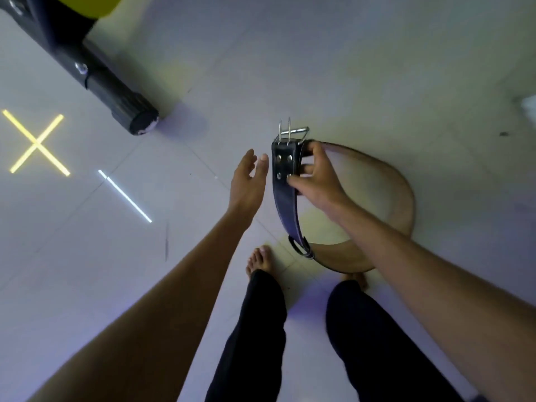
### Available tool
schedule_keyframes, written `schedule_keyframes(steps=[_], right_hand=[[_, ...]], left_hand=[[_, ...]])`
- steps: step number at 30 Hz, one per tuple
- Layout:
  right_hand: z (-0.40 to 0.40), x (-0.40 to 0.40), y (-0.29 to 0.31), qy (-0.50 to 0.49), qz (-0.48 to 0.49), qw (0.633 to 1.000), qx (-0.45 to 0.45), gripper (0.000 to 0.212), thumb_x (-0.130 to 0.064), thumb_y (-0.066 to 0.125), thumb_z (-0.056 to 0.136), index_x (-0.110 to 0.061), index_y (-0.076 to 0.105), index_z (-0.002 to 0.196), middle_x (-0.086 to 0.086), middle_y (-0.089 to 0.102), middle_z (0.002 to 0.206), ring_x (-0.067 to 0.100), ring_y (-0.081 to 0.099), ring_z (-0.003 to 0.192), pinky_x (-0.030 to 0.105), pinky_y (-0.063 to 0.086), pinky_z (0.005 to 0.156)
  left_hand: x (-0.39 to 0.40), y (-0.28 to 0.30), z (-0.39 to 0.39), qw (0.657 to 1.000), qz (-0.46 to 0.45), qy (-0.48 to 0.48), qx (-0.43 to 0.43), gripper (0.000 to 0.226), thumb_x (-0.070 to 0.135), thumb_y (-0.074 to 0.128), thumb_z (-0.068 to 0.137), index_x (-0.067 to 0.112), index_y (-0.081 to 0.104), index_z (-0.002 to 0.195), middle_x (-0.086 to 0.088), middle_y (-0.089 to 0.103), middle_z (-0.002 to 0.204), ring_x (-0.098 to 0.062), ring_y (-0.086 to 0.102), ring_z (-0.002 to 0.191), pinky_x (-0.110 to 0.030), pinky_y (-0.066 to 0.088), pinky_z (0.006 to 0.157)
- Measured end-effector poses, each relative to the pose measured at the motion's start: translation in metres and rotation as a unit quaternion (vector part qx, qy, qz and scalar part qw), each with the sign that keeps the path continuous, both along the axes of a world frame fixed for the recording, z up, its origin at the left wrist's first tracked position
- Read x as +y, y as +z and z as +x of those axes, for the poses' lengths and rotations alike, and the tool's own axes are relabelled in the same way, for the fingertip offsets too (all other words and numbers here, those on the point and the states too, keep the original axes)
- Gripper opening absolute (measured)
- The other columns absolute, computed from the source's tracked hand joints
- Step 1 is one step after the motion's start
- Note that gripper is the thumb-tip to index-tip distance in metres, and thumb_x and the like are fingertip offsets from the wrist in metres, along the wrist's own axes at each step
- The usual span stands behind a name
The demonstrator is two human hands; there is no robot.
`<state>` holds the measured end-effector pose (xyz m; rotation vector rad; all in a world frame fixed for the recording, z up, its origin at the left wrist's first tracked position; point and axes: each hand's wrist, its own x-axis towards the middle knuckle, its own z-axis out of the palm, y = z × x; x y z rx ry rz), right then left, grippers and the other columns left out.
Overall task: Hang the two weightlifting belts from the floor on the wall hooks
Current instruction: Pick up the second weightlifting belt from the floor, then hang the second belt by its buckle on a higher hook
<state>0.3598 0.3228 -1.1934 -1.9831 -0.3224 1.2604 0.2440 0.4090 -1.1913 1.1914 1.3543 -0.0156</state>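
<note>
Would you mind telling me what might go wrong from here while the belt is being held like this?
Only the right hand holds the weightlifting belt, with a grip near the buckle, while the left hand is open beside it; the long loop could swing or slip.
The buckle's prongs stick up near the fingers and might jab them.
The belt's lower curve hangs over the bare feet, so a drop could hit them.

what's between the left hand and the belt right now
Nothing visible. The left hand is open beside the belt, with only a narrow gap of bare floor showing between them. The right hand already grips the belt from the other side, below the buckle.
</note>
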Motion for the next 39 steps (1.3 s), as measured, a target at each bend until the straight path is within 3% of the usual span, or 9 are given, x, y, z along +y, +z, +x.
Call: schedule_keyframes(steps=[3, 6, 10, 16, 21, 27, 31, 34, 39], right_hand=[[0.016, -0.046, 0.082, -0.015, 0.031, 0.999, 0.030, 0.048, -0.005, 0.071, 0.080, -0.032, 0.050, 0.113, -0.004, 0.066, 0.110, 0.021, 0.067, 0.099, 0.049, 0.060, 0.083], [0.029, -0.095, 0.167, -0.054, 0.046, 0.995, 0.065, 0.037, -0.002, 0.064, 0.091, -0.030, 0.056, 0.114, -0.004, 0.072, 0.101, 0.012, 0.071, 0.088, 0.030, 0.059, 0.071], [0.047, -0.154, 0.277, -0.144, 0.084, 0.985, 0.039, 0.030, -0.006, 0.060, 0.095, -0.008, 0.058, 0.126, 0.021, 0.072, 0.108, 0.023, 0.069, 0.090, 0.035, 0.059, 0.081], [0.059, -0.235, 0.415, -0.266, 0.150, 0.952, -0.026, 0.029, -0.005, 0.060, 0.094, -0.007, 0.060, 0.123, 0.012, 0.070, 0.110, 0.015, 0.067, 0.099, 0.047, 0.052, 0.098], [0.090, -0.289, 0.514, -0.311, 0.198, 0.925, -0.088, 0.027, 0.003, 0.056, 0.095, -0.009, 0.060, 0.119, 0.009, 0.070, 0.104, -0.001, 0.070, 0.086, 0.024, 0.059, 0.079], [0.133, -0.341, 0.642, -0.366, 0.292, 0.867, -0.168, 0.041, -0.003, 0.070, 0.087, -0.010, 0.047, 0.120, 0.014, 0.073, 0.087, 0.014, 0.071, 0.075, 0.033, 0.056, 0.078], [0.153, -0.370, 0.731, -0.303, 0.348, 0.836, -0.298, 0.045, -0.013, 0.071, 0.089, -0.027, 0.052, 0.127, 0.016, 0.074, 0.096, 0.020, 0.074, 0.087, 0.028, 0.058, 0.079], [0.164, -0.389, 0.785, -0.290, 0.361, 0.806, -0.370, 0.023, -0.014, 0.068, 0.091, -0.016, 0.060, 0.113, 0.015, 0.073, 0.103, 0.009, 0.073, 0.078, 0.023, 0.055, 0.072], [0.173, -0.407, 0.867, -0.323, 0.394, 0.747, -0.427, 0.021, -0.010, 0.067, 0.091, -0.008, 0.059, 0.110, 0.008, 0.071, 0.098, 0.012, 0.070, 0.085, 0.023, 0.055, 0.079]], left_hand=[[-0.008, 0.072, 0.026, 0.997, -0.006, -0.055, -0.050, 0.053, 0.029, 0.060, 0.103, 0.012, 0.048, 0.151, 0.002, 0.069, 0.120, -0.012, 0.064, 0.112, -0.031, 0.046, 0.111], [-0.023, 0.156, 0.049, 0.976, 0.001, -0.184, -0.115, 0.035, 0.021, 0.067, 0.099, 0.022, 0.065, 0.134, 0.003, 0.070, 0.094, -0.010, 0.065, 0.086, -0.030, 0.053, 0.094], [-0.059, 0.267, 0.082, 0.933, 0.001, -0.298, -0.200, 0.032, 0.017, 0.070, 0.095, 0.034, 0.070, 0.122, -0.004, 0.075, 0.100, -0.012, 0.064, 0.090, -0.033, 0.053, 0.095], [-0.147, 0.403, 0.130, 0.916, 0.054, -0.323, -0.232, 0.036, 0.003, 0.074, 0.087, 0.018, 0.073, 0.120, -0.005, 0.076, 0.099, -0.017, 0.067, 0.087, -0.038, 0.057, 0.090], [-0.214, 0.514, 0.170, 0.895, 0.137, -0.319, -0.280, 0.028, 0.007, 0.072, 0.087, 0.017, 0.072, 0.114, -0.006, 0.076, 0.105, -0.011, 0.070, 0.078, -0.027, 0.056, 0.079], [-0.258, 0.647, 0.214, 0.863, 0.207, -0.291, -0.358, 0.035, 0.007, 0.075, 0.083, 0.041, 0.074, 0.085, 0.018, 0.075, 0.077, -0.008, 0.068, 0.077, -0.040, 0.059, 0.082], [-0.289, 0.730, 0.236, 0.821, 0.242, -0.284, -0.432, 0.037, -0.001, 0.071, 0.090, 0.036, 0.073, 0.093, 0.018, 0.076, 0.082, -0.006, 0.070, 0.079, -0.040, 0.060, 0.083], [-0.309, 0.789, 0.252, 0.794, 0.248, -0.282, -0.478, 0.040, -0.006, 0.069, 0.090, 0.033, 0.074, 0.099, 0.017, 0.077, 0.077, -0.004, 0.072, 0.074, -0.031, 0.062, 0.079], [-0.334, 0.876, 0.265, 0.745, 0.235, -0.288, -0.554, 0.026, -0.002, 0.067, 0.093, 0.015, 0.073, 0.112, -0.001, 0.071, 0.081, -0.009, 0.071, 0.072, -0.029, 0.061, 0.074]])
